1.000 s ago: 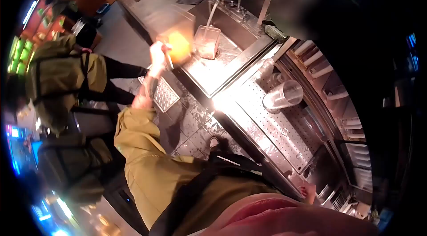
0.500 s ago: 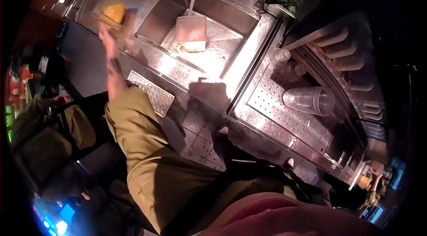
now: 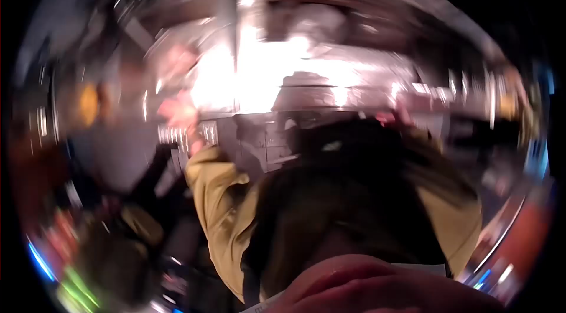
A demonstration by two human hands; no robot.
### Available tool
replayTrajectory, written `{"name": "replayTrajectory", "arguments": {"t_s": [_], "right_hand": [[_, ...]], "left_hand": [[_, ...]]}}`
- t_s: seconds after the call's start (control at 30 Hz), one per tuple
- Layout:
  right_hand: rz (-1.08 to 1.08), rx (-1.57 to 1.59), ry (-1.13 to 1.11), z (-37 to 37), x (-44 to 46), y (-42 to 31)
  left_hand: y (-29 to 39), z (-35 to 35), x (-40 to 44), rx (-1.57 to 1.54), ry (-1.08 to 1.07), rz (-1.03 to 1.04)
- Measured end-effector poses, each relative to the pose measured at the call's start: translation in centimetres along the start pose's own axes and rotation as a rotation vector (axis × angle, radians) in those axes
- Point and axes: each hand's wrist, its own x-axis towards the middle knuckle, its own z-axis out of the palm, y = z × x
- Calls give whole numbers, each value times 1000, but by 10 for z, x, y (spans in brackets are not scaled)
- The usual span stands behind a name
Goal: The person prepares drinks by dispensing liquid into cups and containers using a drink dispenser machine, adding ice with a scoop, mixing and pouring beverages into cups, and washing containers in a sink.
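Motion smears the whole head view. My left hand [image 3: 180, 114] is near the front edge of the steel counter, its fingers loosely apart and nothing visible in them. A pinkish blur [image 3: 180, 56], perhaps the container in the sink, is just beyond it. Farther left, apart from the hand, is a yellow blurred thing [image 3: 88, 105]. My right hand [image 3: 402, 115] is low at the counter's front edge on the right; its fingers are too blurred to read. A rounded clear shape [image 3: 318, 21], likely the large clear vessel, stands behind the bright counter.
The steel counter [image 3: 259, 71] runs across in front of me under glaring light. A textured metal strip [image 3: 207, 131] is below my left hand. At lower left, a person in dark clothing [image 3: 118, 254] is close by, blurred.
My view has swung to the right, so the sink and yellow thing sit farther left. My left hand has come away from the yellow thing's clear container. My right hand has come into view.
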Motion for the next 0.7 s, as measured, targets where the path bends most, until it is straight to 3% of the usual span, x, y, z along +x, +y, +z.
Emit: {"name": "replayTrajectory", "arguments": {"t_s": [0.03,0.13,0.2,0.27,0.3,0.37,0.4,0.43,0.47,0.5,0.6,0.63,0.67,0.7], "right_hand": [[47,-56,31,-8,-7,-17],[-77,-645,-104,-61,-37,-61],[-290,-1004,-204,-106,-41,-93],[-527,-1169,-262,-145,-33,-119],[-546,-1043,-249,-156,-44,-141],[-333,-956,-283,-192,-35,-165],[-336,-1176,-207,-216,-22,-175],[-296,-1339,-163,-216,-74,-204],[-316,-1374,-144,-236,-80,-211],[-349,-1419,-133,-254,-80,-215],[-715,-1209,-194,-323,-58,-210],[-840,-1142,-195,-329,-46,-206],[-885,-1175,-132,-323,-39,-210],[-938,-1209,-69,-311,-33,-214]], "left_hand": [[1,-10,-19,-8,-10,26],[13,-35,-64,-6,-9,79],[30,-28,-93,2,-9,76],[56,-19,-132,-8,-18,24],[73,-15,-154,5,-32,8],[103,-14,-197,-12,-55,6],[119,-17,-214,-20,-78,19],[131,-16,-229,-34,-92,31],[150,-15,-240,-67,-97,49],[172,-14,-246,-96,-98,66],[231,-19,-264,-240,51,163],[249,-13,-268,-285,250,334],[304,-43,-287,-416,69,100],[338,-68,-296,-468,-101,22]]}}
